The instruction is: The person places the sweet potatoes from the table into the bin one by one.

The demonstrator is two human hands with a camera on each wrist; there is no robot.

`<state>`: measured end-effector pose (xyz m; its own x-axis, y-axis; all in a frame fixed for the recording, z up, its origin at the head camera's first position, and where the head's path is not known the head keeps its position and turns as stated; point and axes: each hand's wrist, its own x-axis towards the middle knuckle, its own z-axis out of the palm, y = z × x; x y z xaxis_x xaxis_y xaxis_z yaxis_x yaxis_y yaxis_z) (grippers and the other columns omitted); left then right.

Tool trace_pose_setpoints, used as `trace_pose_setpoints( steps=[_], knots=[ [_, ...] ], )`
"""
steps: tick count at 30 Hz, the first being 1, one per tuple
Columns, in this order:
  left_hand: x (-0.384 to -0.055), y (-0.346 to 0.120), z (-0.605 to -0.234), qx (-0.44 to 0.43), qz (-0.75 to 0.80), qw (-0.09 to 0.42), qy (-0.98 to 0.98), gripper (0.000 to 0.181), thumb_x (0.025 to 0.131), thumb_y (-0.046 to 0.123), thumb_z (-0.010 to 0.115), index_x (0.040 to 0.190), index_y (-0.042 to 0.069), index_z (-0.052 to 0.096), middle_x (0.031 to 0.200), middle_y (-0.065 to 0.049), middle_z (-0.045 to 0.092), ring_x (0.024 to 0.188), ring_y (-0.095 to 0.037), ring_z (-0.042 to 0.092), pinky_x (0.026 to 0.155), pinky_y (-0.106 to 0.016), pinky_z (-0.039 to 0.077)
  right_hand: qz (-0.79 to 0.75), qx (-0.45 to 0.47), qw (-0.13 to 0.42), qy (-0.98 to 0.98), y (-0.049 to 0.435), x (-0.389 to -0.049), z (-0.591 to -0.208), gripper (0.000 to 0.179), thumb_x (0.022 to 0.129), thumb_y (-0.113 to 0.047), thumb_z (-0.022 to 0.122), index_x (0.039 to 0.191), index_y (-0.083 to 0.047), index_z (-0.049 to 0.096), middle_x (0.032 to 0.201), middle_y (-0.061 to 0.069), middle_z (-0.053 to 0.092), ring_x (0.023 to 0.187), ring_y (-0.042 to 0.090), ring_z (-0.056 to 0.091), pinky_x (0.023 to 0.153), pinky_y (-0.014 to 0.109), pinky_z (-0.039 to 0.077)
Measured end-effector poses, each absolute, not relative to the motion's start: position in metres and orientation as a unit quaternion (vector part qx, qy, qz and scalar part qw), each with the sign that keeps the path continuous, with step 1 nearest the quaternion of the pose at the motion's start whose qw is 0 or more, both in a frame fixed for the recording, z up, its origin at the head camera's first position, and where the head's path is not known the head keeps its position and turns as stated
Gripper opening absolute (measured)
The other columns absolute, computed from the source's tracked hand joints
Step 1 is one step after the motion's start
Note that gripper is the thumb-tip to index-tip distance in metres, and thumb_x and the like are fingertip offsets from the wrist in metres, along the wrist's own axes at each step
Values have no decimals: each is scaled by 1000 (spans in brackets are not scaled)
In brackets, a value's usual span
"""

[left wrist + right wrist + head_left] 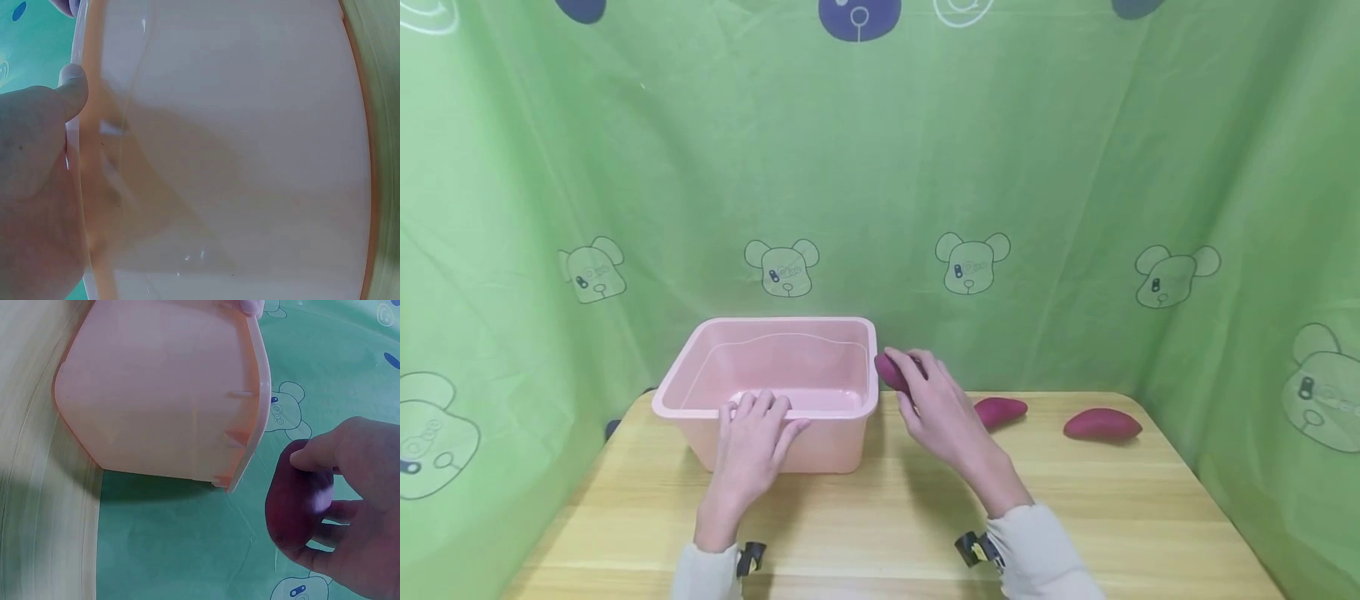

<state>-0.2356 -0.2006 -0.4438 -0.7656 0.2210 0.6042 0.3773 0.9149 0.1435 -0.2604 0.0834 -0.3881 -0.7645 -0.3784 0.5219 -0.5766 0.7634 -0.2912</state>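
Observation:
A pink plastic basin (823,442) stands at the back left of the table. My left hand (752,442) grips its front rim, fingers hooked over to the inside; the left wrist view has the thumb (75,90) against that rim. In my right hand (946,414) is a purple sweet potato (294,500), pinched between thumb and fingers. It is raised beside the basin's right rim. Behind the right hand, another sweet potato (1002,411) lies on the table, partly hidden by the wrist. A further sweet potato (1102,425) rests farther right.
The wooden table (865,533) carries all of this. A green curtain (880,167) with bear-face prints hangs behind it and along both sides, close to the table's back edge. Inside the basin, the visible floor is bare pink plastic.

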Motion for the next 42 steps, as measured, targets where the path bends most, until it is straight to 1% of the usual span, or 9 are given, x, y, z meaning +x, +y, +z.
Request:
trace_pose_setpoints(
  steps=[9,19,25,32,38,42],
  knots=[
    [-236,-200,-445,-158,-133,299,-932,33,102,47,59,89,18,53,88,2,48,88,-25,43,90,-50,30,229,269,233,-906,76,-262,-383,60,97,-9,68,153,-15,46,142,12,53,121,31,57,96,48,52],
    [-237,-199,-446,-159,-129,303,-931,34,101,48,60,89,17,53,87,2,47,89,-25,45,89,-51,32,234,278,244,-899,66,-263,-378,61,97,-10,71,152,-19,48,140,16,54,121,34,58,97,51,52],
    [-237,-199,-445,-157,-134,299,-932,34,101,48,60,89,18,52,87,2,46,89,-25,44,90,-50,31,231,279,247,-899,58,-264,-375,64,96,-11,71,154,-21,46,141,17,54,119,35,59,93,51,54],
    [-236,-199,-445,-156,-134,302,-931,34,101,48,60,89,17,52,87,2,46,88,-26,44,89,-50,31,225,286,236,-901,49,-266,-372,66,96,-8,70,155,-23,45,141,14,53,115,32,59,88,48,56],
    [-236,-199,-445,-161,-136,306,-928,34,102,47,60,88,17,52,87,1,46,88,-26,44,89,-50,31,231,293,237,-897,41,-268,-371,63,95,-9,72,152,-24,48,142,15,52,118,34,58,91,50,55],
    [-236,-200,-445,-162,-137,309,-927,33,101,46,61,88,17,52,87,1,46,88,-26,44,89,-50,31,230,297,238,-896,33,-270,-371,62,96,-9,72,151,-27,49,141,15,51,121,33,57,93,49,54]
  ],
)
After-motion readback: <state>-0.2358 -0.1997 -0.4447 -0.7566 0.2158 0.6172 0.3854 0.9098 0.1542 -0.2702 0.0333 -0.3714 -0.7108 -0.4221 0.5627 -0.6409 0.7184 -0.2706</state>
